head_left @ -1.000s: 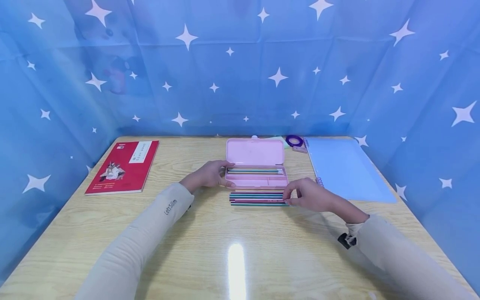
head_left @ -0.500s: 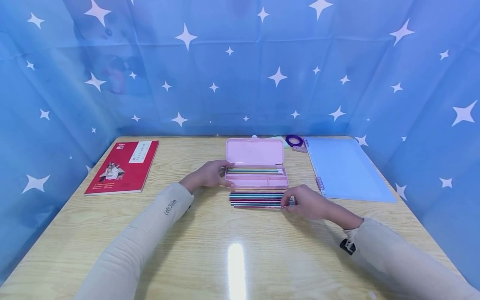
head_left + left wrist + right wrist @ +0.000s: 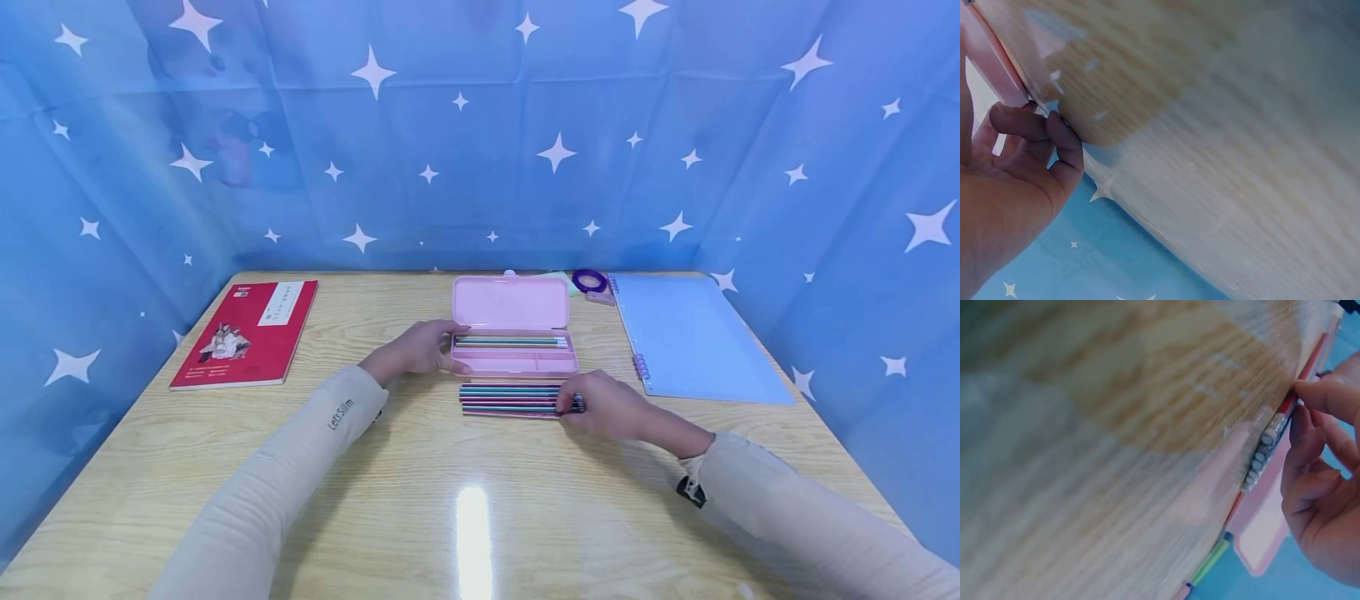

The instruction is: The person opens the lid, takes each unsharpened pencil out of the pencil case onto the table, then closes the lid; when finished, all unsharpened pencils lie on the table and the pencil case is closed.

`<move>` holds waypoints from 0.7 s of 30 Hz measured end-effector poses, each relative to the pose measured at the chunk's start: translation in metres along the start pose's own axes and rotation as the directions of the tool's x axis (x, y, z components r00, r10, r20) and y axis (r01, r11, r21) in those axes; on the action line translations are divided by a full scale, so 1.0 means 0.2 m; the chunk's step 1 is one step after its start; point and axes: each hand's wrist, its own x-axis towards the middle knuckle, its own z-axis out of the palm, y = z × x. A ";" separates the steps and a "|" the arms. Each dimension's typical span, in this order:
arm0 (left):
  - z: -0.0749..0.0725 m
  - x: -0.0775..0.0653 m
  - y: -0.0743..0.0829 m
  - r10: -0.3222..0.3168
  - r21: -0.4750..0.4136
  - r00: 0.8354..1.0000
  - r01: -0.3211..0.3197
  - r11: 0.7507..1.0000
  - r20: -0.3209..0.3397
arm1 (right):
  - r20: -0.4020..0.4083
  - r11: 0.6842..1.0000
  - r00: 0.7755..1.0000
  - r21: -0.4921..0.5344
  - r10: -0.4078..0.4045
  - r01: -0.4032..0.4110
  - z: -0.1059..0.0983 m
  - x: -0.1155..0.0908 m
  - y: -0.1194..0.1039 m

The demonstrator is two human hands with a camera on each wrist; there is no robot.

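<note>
A pink pencil case [image 3: 510,302] lies open, its lid tipped back. Several pencils [image 3: 506,342] lie in its rear compartment; the front compartments are bare. My left hand [image 3: 424,348] grips the case's left end between thumb and fingers; in the left wrist view the curled fingers meet the pink edge [image 3: 999,69]. In front of the case a row of several striped pencils [image 3: 510,395] lies side by side. My right hand [image 3: 604,403] pinches the nearest one, a red pencil [image 3: 1289,401], near its right end. Silver-banded eraser ends [image 3: 1260,456] show beside these fingers.
A red booklet [image 3: 243,333] lies at the left. To the right is a ring-bound notebook [image 3: 690,333] with a pale blue cover. Behind the case's right side are a purple tape roll [image 3: 589,282], a small pink eraser [image 3: 600,297] and a pale green paper [image 3: 558,280].
My right hand has drawn the red pencil toward the front of the row, then slid it slightly left, more level with the others. The left hand has stayed on the case.
</note>
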 end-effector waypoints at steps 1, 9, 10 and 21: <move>0.00 0.00 0.00 0.001 -0.001 1.000 -0.001 1.000 0.000 | 0.000 1.000 1.000 0.000 0.003 -0.003 0.00 0.00 0.00; 0.00 0.00 0.00 -0.001 0.000 1.000 0.001 1.000 0.004 | 0.030 0.991 0.993 0.067 0.111 -0.112 -0.05 -0.06 0.04; 0.00 0.01 0.00 -0.002 0.003 1.000 0.002 1.000 0.004 | 0.034 0.989 0.991 0.073 0.126 -0.129 -0.06 -0.07 0.05; 0.01 0.01 -0.01 -0.009 0.025 1.000 0.009 1.000 -0.009 | 0.068 0.978 0.985 0.122 0.161 -0.169 -0.09 -0.10 0.14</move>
